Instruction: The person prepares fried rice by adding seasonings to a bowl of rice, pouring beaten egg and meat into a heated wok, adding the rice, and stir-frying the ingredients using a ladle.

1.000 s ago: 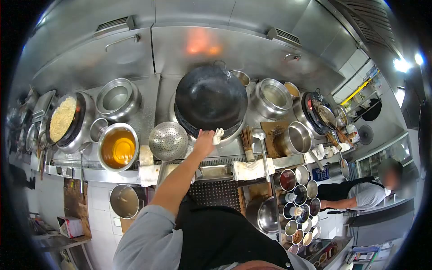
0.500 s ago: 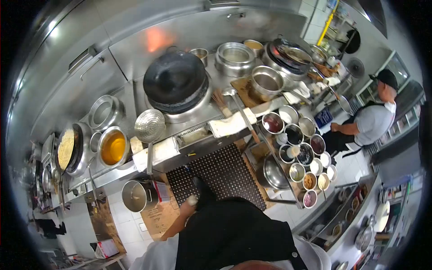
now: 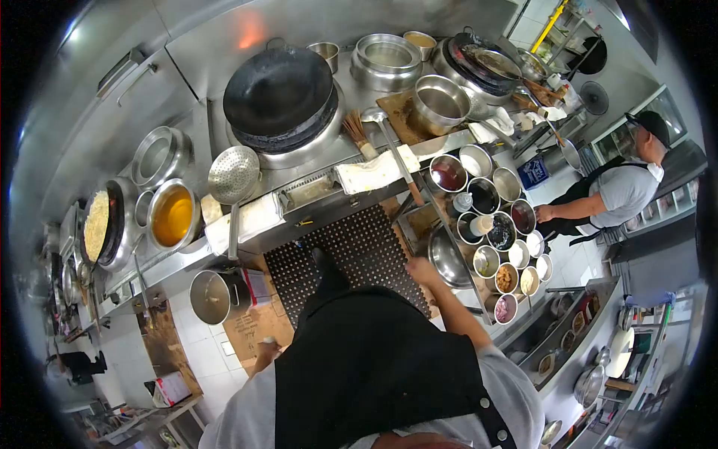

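Observation:
My left hand (image 3: 263, 355) hangs low by my left side, partly hidden by the black apron (image 3: 374, 367). Its fingers are closed around a small pale thing (image 3: 269, 340) whose kind I cannot make out. My right hand (image 3: 424, 271) is held out at hip height with its fingers curled, and nothing shows in it. Nearest to it are a large steel bowl (image 3: 449, 258) on the lower shelf and a rack of seasoning tins (image 3: 485, 260). Above, a ladle (image 3: 393, 142) with a wooden handle rests across a folded white cloth (image 3: 378, 170).
A black wok (image 3: 278, 93) sits on the range beside a perforated skimmer (image 3: 234, 176) and a pot of yellow oil (image 3: 173, 217). A perforated black mat (image 3: 351, 251) covers the floor. A steel pot (image 3: 211, 297) stands left. A co-worker (image 3: 628, 191) stands right.
My right hand has come into view beside the rack. My left hand has drawn back down and left. The view has shifted slightly, and the co-worker's arm reaches nearer the tins.

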Available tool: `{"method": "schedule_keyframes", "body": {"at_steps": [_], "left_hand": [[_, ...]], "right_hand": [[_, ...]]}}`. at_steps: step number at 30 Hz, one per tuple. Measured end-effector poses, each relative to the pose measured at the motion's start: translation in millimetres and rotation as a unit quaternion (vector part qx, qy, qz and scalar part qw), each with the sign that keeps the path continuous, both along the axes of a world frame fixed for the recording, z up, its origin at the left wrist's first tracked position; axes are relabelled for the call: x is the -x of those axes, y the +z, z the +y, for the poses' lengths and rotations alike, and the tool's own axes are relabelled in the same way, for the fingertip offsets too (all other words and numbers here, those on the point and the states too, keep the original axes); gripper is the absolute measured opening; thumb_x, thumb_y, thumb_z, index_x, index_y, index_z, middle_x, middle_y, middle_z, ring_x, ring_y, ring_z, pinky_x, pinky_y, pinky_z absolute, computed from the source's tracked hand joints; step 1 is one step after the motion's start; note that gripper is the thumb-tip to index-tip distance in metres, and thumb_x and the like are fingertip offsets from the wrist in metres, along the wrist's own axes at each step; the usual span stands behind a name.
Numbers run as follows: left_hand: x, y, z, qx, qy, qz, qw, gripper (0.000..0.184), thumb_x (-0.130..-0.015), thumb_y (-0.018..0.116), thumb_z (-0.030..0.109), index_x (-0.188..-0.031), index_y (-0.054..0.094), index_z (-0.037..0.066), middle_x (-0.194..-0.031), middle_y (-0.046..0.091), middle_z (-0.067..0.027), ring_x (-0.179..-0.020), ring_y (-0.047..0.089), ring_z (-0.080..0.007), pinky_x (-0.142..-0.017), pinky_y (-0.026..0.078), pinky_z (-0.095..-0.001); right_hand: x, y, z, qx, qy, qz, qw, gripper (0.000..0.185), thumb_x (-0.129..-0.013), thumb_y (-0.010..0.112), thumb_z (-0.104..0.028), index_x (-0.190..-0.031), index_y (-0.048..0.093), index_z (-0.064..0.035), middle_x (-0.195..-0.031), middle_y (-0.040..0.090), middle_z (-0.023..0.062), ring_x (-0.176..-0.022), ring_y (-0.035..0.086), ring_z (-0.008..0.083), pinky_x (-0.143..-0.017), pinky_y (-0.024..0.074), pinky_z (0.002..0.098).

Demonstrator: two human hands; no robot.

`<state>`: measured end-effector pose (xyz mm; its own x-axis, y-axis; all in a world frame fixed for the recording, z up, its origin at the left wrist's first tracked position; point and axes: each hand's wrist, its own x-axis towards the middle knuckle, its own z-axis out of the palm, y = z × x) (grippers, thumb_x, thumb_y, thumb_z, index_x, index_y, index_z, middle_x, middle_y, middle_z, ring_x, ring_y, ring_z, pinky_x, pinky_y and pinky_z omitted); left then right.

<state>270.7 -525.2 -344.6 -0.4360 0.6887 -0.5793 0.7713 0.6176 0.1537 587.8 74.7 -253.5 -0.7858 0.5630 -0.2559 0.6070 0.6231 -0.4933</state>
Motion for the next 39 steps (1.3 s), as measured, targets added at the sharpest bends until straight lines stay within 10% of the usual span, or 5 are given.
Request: {"method": "schedule_keyframes", "body": {"at_steps": [12, 23, 29, 33, 39], "left_hand": [[84, -2, 162, -0.081, 0.491, -0.207, 0.843, 0.041, -0.092, 0.067, 0.034, -0.12, 0.069, 0.004, -0.11, 0.074, -0.0208, -0.106, 0.072, -0.0351, -0.084, 0.055, -0.0443], [123, -22, 143, 0.012, 0.445, -0.18, 0.877, 0.043, -0.09, 0.068, 0.033, -0.117, 0.067, -0.001, -0.104, 0.074, -0.0229, -0.098, 0.072, -0.0389, -0.082, 0.055, -0.0475], [90, 19, 173, -0.224, 0.652, -0.234, 0.686, 0.04, -0.087, 0.071, 0.031, -0.116, 0.067, 0.003, -0.088, 0.073, -0.0122, -0.083, 0.072, -0.0266, -0.073, 0.055, -0.0414], [26, -15, 134, -0.058, 0.438, -0.109, 0.891, 0.044, -0.08, 0.076, 0.035, -0.11, 0.071, 0.004, -0.101, 0.076, -0.0176, -0.096, 0.074, -0.0304, -0.079, 0.058, -0.0437], [-72, 4, 149, 0.049, 0.591, -0.081, 0.801, 0.053, -0.073, 0.077, 0.031, -0.112, 0.07, -0.004, -0.116, 0.071, -0.0264, -0.111, 0.069, -0.0389, -0.094, 0.055, -0.0479]], "right_hand": [[333, 87, 135, -0.224, 0.029, -0.108, 0.968, 0.064, -0.1, 0.053, -0.044, -0.144, 0.046, 0.0021, -0.155, 0.041, 0.0186, -0.142, 0.04, 0.0346, -0.1, 0.0484, 0.0606], [429, 107, 248, -0.142, -0.074, -0.157, 0.975, 0.04, -0.092, 0.062, -0.035, -0.112, 0.07, -0.0022, -0.108, 0.074, 0.0205, -0.101, 0.071, 0.0402, -0.092, 0.0569, 0.0483], [445, 83, 264, -0.135, -0.041, -0.141, 0.98, 0.051, -0.09, 0.064, -0.037, -0.124, 0.062, 0.0001, -0.109, 0.072, 0.026, -0.107, 0.069, 0.0427, -0.092, 0.0558, 0.0507], [432, 137, 253, -0.106, -0.044, -0.061, 0.991, 0.059, -0.094, 0.058, -0.04, -0.146, 0.05, -0.0147, -0.11, 0.072, 0.0248, -0.103, 0.068, 0.0463, -0.09, 0.0535, 0.0561], [374, 107, 233, -0.082, -0.01, -0.159, 0.984, 0.071, -0.09, 0.056, -0.054, -0.151, 0.049, -0.0187, -0.128, 0.065, 0.0267, -0.118, 0.063, 0.0443, -0.099, 0.0509, 0.048]]}}
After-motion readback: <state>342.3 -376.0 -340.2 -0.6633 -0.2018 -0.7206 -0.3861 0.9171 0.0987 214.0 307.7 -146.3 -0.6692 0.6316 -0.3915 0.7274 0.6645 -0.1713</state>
